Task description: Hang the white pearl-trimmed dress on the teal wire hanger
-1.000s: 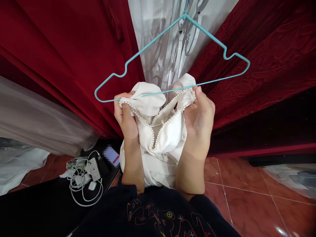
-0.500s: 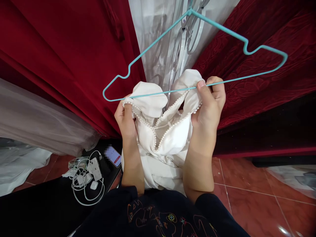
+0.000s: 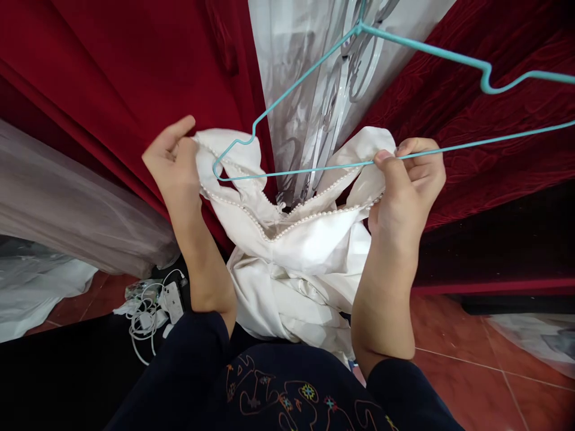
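Note:
A white dress (image 3: 309, 242) with a beaded, pearl-like neckline hangs between my two hands, its lower part bunched against my front. My left hand (image 3: 173, 155) is closed on the outer edge of the left sleeve, stretching it sideways. With thumb and fingers, my right hand (image 3: 408, 173) pinches the right shoulder of the dress together with the lower bar of a light-blue hanger (image 3: 309, 170). The hanger's left end overlaps the left sleeve; its right end runs out of view. Its hook is cut off at the top.
Red curtains (image 3: 135, 72) hang on both sides of a white ornate metal stand (image 3: 345, 78). At lower left, white cables (image 3: 141, 323) and a phone (image 3: 172, 302) lie on a black surface (image 3: 67, 371). Red tiles (image 3: 467, 359) cover the floor at right.
My left hand has moved out to the left and up with the sleeve, widening the neckline. My right hand and the hanger have shifted right. The hanger's left end now overlaps the sleeve.

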Motion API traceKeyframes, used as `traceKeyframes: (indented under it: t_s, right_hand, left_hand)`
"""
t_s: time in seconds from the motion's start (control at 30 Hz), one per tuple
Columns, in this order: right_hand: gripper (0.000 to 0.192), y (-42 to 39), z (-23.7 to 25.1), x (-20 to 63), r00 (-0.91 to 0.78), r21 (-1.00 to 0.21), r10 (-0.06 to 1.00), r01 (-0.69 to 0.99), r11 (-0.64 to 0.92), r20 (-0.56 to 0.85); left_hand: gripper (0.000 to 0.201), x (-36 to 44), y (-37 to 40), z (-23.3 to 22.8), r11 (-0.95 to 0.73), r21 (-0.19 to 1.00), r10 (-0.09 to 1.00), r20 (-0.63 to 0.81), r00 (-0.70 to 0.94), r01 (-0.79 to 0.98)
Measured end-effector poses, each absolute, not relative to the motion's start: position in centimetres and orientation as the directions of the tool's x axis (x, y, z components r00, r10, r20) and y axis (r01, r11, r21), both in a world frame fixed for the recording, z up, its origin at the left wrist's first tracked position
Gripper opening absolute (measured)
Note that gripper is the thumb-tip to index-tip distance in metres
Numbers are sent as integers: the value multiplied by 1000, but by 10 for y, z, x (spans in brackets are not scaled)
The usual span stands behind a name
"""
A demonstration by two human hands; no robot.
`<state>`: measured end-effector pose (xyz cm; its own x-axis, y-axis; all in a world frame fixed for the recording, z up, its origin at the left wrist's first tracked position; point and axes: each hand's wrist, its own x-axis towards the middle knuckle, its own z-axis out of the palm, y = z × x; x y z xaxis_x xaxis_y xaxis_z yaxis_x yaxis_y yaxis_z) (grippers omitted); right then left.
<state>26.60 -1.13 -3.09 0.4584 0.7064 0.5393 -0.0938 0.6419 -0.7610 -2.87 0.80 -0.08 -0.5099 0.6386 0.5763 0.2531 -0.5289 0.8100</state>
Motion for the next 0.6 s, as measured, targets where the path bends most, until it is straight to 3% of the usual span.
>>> traceKeyframes:
  t_s: [0.13,0.27,0.33,0.43,0.5,0.6]
  right_hand:
    - [24,-11,-32,265,440,-775,734,-122,620,518]
    - [32,-9,-36,264,453,-801,730,-56,596,511]
    - [33,-10,-37,262,458,-809,726,-22,587,514]
    - [30,-11,-38,260,455,-792,728,-75,605,513]
    - [30,-11,-39,258,453,-782,729,-103,615,513]
    - [32,-8,-41,255,468,-781,727,-114,614,503]
  left_hand:
    - [45,-15,20,40,-610,672,594,739,-318,420]
    - [59,4,28,42,-545,646,741,670,-54,534]
    - [60,17,16,31,-639,636,674,734,-82,433]
    - [26,43,-25,7,-814,547,458,811,-364,194]
    - [17,58,-53,-10,-770,632,543,722,-430,89]
    - [22,73,-69,-29,-481,861,875,460,-149,-167]
